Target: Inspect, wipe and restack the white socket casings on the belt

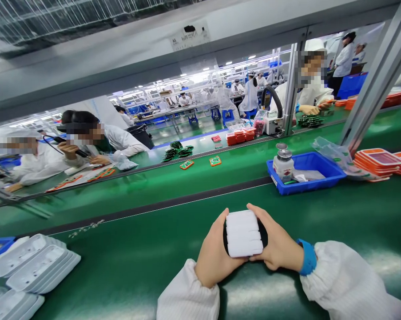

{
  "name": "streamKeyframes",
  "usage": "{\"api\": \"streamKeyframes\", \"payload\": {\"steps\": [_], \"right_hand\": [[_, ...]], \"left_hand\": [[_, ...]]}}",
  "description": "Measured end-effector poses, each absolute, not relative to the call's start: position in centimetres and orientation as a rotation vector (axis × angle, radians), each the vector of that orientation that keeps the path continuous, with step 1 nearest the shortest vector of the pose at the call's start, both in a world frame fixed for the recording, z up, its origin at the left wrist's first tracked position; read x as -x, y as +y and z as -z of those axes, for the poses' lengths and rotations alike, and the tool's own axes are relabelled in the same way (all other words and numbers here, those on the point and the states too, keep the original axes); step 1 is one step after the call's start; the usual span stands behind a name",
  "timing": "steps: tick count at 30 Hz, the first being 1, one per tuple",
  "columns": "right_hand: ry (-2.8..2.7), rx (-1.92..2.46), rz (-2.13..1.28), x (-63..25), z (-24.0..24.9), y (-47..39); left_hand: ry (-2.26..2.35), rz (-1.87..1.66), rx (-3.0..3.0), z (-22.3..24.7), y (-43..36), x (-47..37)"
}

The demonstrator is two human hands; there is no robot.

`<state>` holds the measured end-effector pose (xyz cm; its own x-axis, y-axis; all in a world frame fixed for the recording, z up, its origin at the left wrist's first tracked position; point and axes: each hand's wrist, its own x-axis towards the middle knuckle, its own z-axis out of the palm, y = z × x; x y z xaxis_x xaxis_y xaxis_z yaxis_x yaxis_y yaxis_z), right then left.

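Between my two hands is a small white block [243,233] that looks like a row of white strips, with dark rounded parts at both sides; I cannot tell its exact kind. My left hand [212,249] wraps round its left side. From the other side, my right hand [277,242] grips it, thumb and fingers pressed against it. The block is held low over the green bench [136,266]. Fingers behind and under the block are partly hidden. A blue band [307,257] circles my right wrist.
Stacked white plastic housings [40,266] lie at the left. A blue tray [307,173] holds a dispenser bottle [283,163]. Orange-rimmed panels [380,162] are piled at the right. Circuit boards [215,161] lie on the green conveyor [147,175]; co-workers sit beyond it.
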<state>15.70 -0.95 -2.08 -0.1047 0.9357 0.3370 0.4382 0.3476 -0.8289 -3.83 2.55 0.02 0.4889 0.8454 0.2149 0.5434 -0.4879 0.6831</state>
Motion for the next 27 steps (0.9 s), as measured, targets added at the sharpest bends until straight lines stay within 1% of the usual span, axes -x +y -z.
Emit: {"api": "streamKeyframes", "payload": {"steps": [4,7,10,13,20,27], "right_hand": [[-1.678,1.283,-0.770,-15.7,2.4,-1.0],[-1.771,1.347,-0.799,-15.7,2.8,-0.8],[-1.975,1.383,-0.732,-15.7,3.2,-0.5],[-2.059,1.408,-0.671,-15.7,3.6,-0.3],[-2.024,1.362,-0.564,-15.8,4.0,-0.1],[-2.003,1.346,-0.563,-15.9,4.1,0.0]], "left_hand": [[1.121,-0.731,-2.173,0.1,2.6,3.9],[1.077,-0.690,-2.143,0.3,2.7,4.0],[1.053,-0.644,-2.137,0.3,2.8,4.2],[1.041,-0.606,-2.122,0.2,2.9,4.4],[1.026,-0.619,-2.064,0.3,3.0,4.4],[1.079,-0.560,-2.077,-0.2,2.9,4.2]]}}
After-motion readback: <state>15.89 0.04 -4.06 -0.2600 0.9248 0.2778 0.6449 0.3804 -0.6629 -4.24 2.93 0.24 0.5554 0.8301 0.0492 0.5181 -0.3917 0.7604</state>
